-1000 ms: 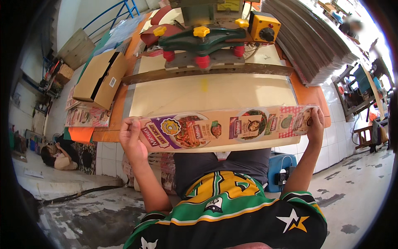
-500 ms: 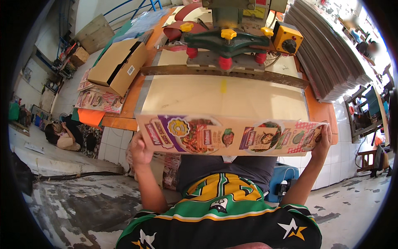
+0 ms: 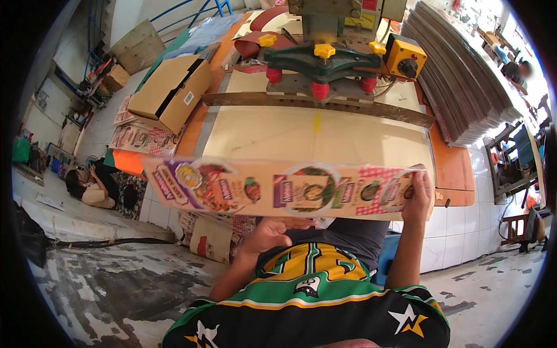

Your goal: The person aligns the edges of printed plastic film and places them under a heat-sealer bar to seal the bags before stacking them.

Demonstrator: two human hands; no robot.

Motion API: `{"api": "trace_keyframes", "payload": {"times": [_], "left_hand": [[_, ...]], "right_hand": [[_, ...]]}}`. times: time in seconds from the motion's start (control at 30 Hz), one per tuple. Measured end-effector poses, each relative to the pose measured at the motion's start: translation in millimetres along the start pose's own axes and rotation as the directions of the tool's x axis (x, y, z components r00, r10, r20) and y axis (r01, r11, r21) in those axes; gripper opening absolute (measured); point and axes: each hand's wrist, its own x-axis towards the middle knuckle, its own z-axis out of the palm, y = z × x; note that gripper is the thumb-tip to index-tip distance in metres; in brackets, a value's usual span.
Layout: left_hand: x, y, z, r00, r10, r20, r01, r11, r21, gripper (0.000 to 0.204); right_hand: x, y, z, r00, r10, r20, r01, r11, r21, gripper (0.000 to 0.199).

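Observation:
A long, tan printed cardboard panel with food pictures, a purple patch and red checks is held up across the front of the press table. Its right end is gripped by my right hand, with the fingers around the edge. My left hand is below the panel's lower edge, near my lap, fingers stretched toward the right and thumb apart. Whether its fingertips touch the panel's back, I cannot tell. Behind the panel lies the pale work board of a green press with yellow knobs and red feet.
A brown cardboard box sits on printed sheets at the table's left. A tall stack of grey sheets rises at the right, beside a yellow control box. More printed sheets lie below left. Another person is low at far left.
My left hand has let go of the panel's left end and moved right, below it. The right hand has shifted left with the panel, which now reaches farther left.

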Motion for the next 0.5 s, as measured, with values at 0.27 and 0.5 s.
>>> {"api": "trace_keyframes", "payload": {"times": [0.27, 0.5], "left_hand": [[-12, -68, -22, 0.847, 0.312, -0.43, -0.414, 0.895, -0.166, 0.034], [-96, 56, -133, 0.537, 0.536, -0.651, -0.647, 0.757, 0.089, 0.057]], "right_hand": [[-4, 24, 10, 0.958, -0.026, 0.287, 0.077, 0.983, -0.167, 0.038], [14, 10, 3, 0.989, 0.057, 0.135, -0.002, 0.928, -0.373, 0.033]]}}
